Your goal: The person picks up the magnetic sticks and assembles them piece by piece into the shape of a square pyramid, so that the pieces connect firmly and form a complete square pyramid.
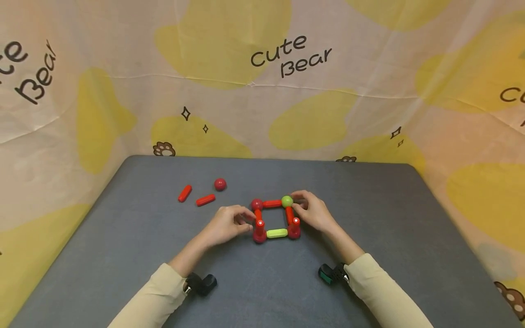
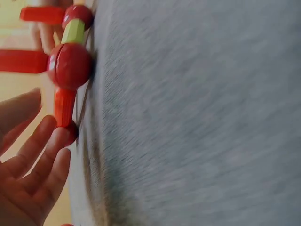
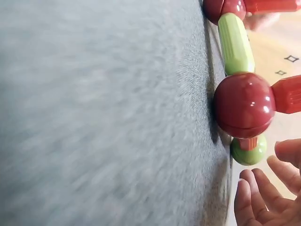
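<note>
A square of toy balls and rods lies on the grey table. Its back left corner is a red ball (image 1: 256, 204), its back right a green ball (image 1: 287, 201). Red balls also form the front left corner (image 1: 259, 237) and front right corner (image 1: 294, 233), joined by a yellow-green rod (image 1: 277, 233). From each front ball a red rod stands upright. My left hand (image 1: 227, 224) is beside the left side, its fingertips close to the left red rod (image 2: 64, 106); contact is hard to tell. Loosely bent, my right hand (image 1: 313, 212) is beside the green ball, holding nothing.
Behind my left hand lie two loose red rods, one further left (image 1: 185, 193) and one nearer (image 1: 205, 200), with a loose red ball (image 1: 220, 184) close by. A patterned cloth (image 1: 229, 114) rises behind the table's far edge. Each wrist wears a black camera.
</note>
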### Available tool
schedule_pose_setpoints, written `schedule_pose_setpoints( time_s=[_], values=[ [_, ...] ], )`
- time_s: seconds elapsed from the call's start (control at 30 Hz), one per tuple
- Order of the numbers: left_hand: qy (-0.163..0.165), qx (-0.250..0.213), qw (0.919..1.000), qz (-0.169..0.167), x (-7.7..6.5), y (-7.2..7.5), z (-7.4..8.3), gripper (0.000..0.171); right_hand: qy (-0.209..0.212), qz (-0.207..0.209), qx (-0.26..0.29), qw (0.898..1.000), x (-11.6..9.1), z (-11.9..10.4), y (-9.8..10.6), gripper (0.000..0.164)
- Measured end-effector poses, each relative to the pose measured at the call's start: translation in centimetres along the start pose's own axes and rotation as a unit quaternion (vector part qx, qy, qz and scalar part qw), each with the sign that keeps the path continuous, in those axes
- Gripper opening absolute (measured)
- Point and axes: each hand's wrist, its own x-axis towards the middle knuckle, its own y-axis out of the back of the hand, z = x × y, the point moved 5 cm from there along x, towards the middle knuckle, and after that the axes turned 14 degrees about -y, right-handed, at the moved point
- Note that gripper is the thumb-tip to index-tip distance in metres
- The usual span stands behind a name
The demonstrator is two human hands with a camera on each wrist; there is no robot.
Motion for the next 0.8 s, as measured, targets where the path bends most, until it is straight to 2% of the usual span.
schedule_pose_setpoints(
  time_s=[0.17, 0.37, 0.6, 0.8],
  values=[
    [0.025, 0.015, 0.9982, 0.053, 1.1, 1.0, -1.2, 0.019, 0.009, -0.011, -0.001, 1.0, -1.4, 0.3, 0.3, 0.034],
    [0.055, 0.027, 0.9947, 0.083, 2.4, 1.2, -2.5, 0.021, 0.023, -0.025, -0.006, 0.999, -3.0, 0.7, 0.1, 0.034],
    [0.064, 0.016, 0.9955, 0.069, 3.6, 0.5, -3.1, 0.025, 0.027, -0.042, -0.031, 0.998, -4.7, 1.1, -0.1, 0.037],
    [0.06, 0.017, 0.9966, 0.055, 4.0, 0.0, -3.4, 0.026, 0.037, -0.067, -0.052, 0.996, -5.4, 0.7, -0.4, 0.048]
  ],
)
